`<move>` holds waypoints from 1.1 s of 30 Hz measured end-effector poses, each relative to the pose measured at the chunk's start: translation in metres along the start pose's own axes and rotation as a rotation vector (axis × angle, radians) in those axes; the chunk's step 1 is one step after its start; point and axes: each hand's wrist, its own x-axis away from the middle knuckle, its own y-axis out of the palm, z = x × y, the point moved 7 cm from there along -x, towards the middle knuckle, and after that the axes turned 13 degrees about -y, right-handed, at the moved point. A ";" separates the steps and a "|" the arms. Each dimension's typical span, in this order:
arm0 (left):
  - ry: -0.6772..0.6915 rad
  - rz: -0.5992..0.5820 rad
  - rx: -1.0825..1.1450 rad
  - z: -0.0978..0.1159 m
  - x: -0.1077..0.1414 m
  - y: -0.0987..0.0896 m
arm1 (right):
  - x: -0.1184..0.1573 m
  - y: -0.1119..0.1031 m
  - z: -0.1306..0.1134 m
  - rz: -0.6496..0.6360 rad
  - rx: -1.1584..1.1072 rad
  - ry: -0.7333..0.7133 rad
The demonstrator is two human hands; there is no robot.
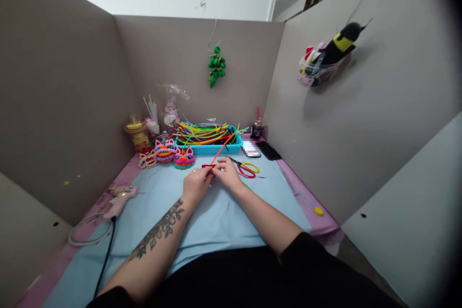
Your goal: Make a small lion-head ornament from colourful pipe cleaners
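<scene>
Both hands meet over the blue cloth, fingers closed in a pinch. My left hand (196, 186) grips a small dark red pipe-cleaner piece (208, 166), largely covered by the fingers. Against its right side, the fingertips of my right hand (228, 173) are pinched on the same piece. An orange pipe cleaner (219, 150) slants up and right from between the hands toward the tray; its lower end is hidden. Just right of my right hand lie scissors (249, 169) with red and yellow handles. Left of my hands sit fuzzy cat-faced figures (184, 158) in pink, purple and orange.
A blue tray (209, 149) of colourful pipe cleaners stands behind the hands. A pink glue gun (121, 202) with its cable lies left. A black phone (269, 150), a dark cup (257, 128) and a yellow disc (318, 211) are right. Grey panels (195, 67) enclose the table.
</scene>
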 end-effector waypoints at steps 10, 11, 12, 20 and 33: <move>-0.205 -0.112 0.334 -0.022 -0.008 0.010 | -0.010 -0.017 -0.010 -0.047 -0.015 -0.132; -0.242 -0.109 0.368 -0.026 -0.009 0.011 | -0.011 -0.021 -0.010 -0.032 0.019 -0.164; -0.274 -0.108 0.400 -0.030 -0.010 0.012 | -0.011 -0.023 -0.009 -0.039 0.057 -0.182; -0.356 -0.104 0.551 -0.037 -0.015 0.014 | -0.011 -0.026 0.001 -0.149 0.264 -0.134; -0.476 -0.171 0.595 -0.039 -0.013 0.015 | -0.009 -0.038 0.009 -0.313 0.336 -0.015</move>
